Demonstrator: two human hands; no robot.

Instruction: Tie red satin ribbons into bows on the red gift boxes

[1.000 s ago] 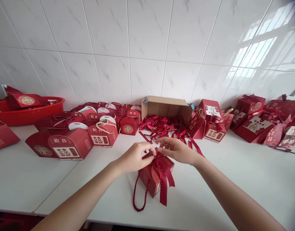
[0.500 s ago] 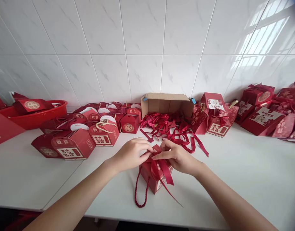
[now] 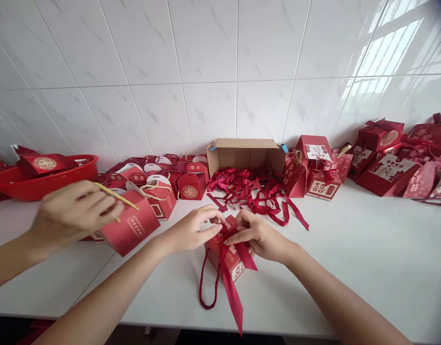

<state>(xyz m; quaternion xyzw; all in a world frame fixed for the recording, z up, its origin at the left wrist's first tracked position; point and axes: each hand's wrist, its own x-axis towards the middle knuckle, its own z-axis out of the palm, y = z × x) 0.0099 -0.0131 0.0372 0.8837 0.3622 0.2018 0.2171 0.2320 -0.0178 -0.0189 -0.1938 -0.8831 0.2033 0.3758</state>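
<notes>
A small red gift box [image 3: 213,254] with a dark red rope handle [image 3: 208,304] stands on the white table in front of me. Red ribbon [image 3: 232,293] is looped at its top, and one long tail hangs over the front towards the table edge. My left hand [image 3: 199,229] pinches at the ribbon from the left side of the box top. From the right, my right hand [image 3: 261,237] grips the ribbon between thumb and forefinger. The fingertips of both hands nearly meet over the lid, where the ribbon's crossing is partly hidden.
Another person's hand [image 3: 75,211] holds a red box [image 3: 134,225] by a yellow cord at the left. Behind are rows of red boxes [image 3: 192,186], an open cardboard box [image 3: 247,155] spilling ribbons [image 3: 256,189], a red basin [image 3: 55,179] and bagged boxes [image 3: 389,172].
Another person's hand has come in from the left with a red box. The long ribbon tail on my box now hangs down the front, wider and more to the left.
</notes>
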